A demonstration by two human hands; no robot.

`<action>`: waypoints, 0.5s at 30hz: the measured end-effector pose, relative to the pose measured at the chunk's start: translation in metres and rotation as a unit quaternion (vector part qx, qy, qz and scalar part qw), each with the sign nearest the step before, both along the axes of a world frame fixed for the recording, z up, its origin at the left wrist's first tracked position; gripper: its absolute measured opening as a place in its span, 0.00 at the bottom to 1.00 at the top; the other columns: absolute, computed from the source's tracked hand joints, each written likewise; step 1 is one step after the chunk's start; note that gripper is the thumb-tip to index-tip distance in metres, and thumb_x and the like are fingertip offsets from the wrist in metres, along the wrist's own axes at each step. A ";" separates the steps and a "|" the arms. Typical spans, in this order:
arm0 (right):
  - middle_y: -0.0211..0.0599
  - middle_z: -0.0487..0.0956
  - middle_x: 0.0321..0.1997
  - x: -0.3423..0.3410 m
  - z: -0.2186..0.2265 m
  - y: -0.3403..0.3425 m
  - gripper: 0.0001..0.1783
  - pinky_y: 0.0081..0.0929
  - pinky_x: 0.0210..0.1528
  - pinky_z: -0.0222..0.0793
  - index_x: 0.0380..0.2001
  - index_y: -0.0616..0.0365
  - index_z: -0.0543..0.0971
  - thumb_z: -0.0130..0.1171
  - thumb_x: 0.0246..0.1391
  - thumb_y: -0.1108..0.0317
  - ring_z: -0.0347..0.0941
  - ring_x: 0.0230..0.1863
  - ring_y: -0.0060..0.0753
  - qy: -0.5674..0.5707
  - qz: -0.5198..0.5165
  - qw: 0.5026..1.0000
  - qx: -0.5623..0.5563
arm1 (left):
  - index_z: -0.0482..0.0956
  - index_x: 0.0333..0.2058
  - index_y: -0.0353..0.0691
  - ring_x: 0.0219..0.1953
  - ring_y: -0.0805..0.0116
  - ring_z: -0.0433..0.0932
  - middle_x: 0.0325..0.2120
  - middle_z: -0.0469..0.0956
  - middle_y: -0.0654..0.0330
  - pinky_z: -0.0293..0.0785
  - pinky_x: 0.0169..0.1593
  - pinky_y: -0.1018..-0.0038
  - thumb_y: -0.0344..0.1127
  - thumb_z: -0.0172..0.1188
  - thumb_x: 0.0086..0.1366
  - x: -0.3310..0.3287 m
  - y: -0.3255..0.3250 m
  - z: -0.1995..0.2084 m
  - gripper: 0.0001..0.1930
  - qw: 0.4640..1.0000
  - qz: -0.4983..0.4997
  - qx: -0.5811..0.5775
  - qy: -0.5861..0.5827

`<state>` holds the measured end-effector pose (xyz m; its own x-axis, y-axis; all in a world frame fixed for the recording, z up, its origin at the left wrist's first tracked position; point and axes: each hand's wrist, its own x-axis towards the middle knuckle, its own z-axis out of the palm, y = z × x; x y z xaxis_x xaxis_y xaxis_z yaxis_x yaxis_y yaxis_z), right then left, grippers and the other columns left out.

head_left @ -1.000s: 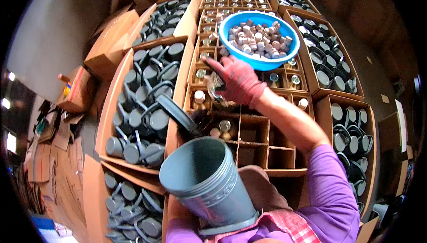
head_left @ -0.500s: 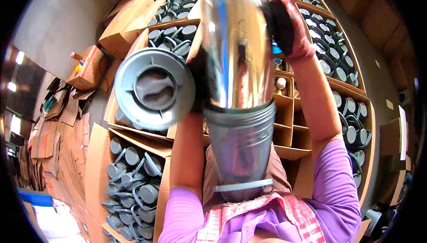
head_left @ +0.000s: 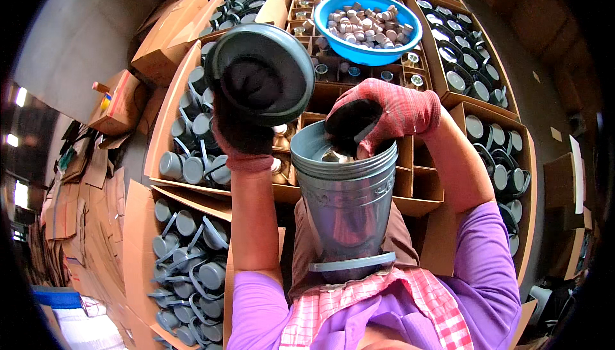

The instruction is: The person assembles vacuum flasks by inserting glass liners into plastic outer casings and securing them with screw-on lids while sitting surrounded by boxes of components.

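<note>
Overall, open-topped cardboard cartons ranged down both sides, tightly packed with grey loop-handled jugs. Between these ranks, a partitioned carton, with silvery round-topped bottles standing in many of its cells.

Next in scale, two bare forearms below purple sleeves: left nearly vertical, right angled inward from an elbow well out to the side. Between them, a grey flask body, roughly upright over the lap, in front of a red-and-white checked apron; glossy, wide at the mouth and tapering downward, with ridges beneath the rim, an embossed band lower down and a flat grey band near the foot. Farther off, on the partitioned carton, a round blue basin.

Somewhat smaller, a dark-grey round collar, black toward its middle, raised to the left of the flask body and apart from it. Under and behind it, left hand, in a pink glove with black palm, wrist upright, fingers holding the collar but mostly hidden by it.

Right hand, in a similar glove, arched over the flask mouth, fingers bent down inside the rim. Just beside those fingers, a mirror-bright liner, largely covered; whether gripped or merely touched, impossible to tell. Smallest, heaped in the basin: pale and brownish stoppers.
</note>
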<state>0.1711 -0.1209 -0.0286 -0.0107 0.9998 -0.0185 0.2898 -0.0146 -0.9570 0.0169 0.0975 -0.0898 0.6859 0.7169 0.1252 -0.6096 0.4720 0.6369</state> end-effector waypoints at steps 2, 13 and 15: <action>0.34 0.83 0.44 -0.003 -0.007 -0.002 0.29 0.29 0.52 0.73 0.47 0.62 0.81 0.76 0.37 0.68 0.77 0.46 0.27 0.066 -0.116 0.989 0.065 | 0.68 0.62 0.43 0.61 0.57 0.70 0.59 0.71 0.51 0.67 0.64 0.55 0.48 0.46 0.72 -0.005 -0.003 0.001 0.24 0.991 0.100 0.085 -0.026; 0.44 0.78 0.36 -0.036 -0.072 0.005 0.34 0.30 0.50 0.69 0.29 0.63 0.75 0.59 0.52 0.35 0.75 0.42 0.37 0.308 -0.257 0.841 0.363 | 0.84 0.34 0.31 0.39 0.53 0.83 0.34 0.83 0.46 0.77 0.45 0.64 0.63 0.60 0.60 -0.012 -0.045 0.042 0.33 0.833 -0.067 0.549 -0.012; 0.42 0.77 0.33 -0.034 -0.074 0.001 0.34 0.30 0.47 0.69 0.27 0.63 0.74 0.57 0.54 0.35 0.74 0.39 0.35 0.257 -0.291 0.844 0.370 | 0.82 0.31 0.28 0.39 0.50 0.82 0.35 0.82 0.43 0.77 0.46 0.63 0.62 0.55 0.60 -0.008 -0.044 0.046 0.33 0.836 -0.099 0.540 0.005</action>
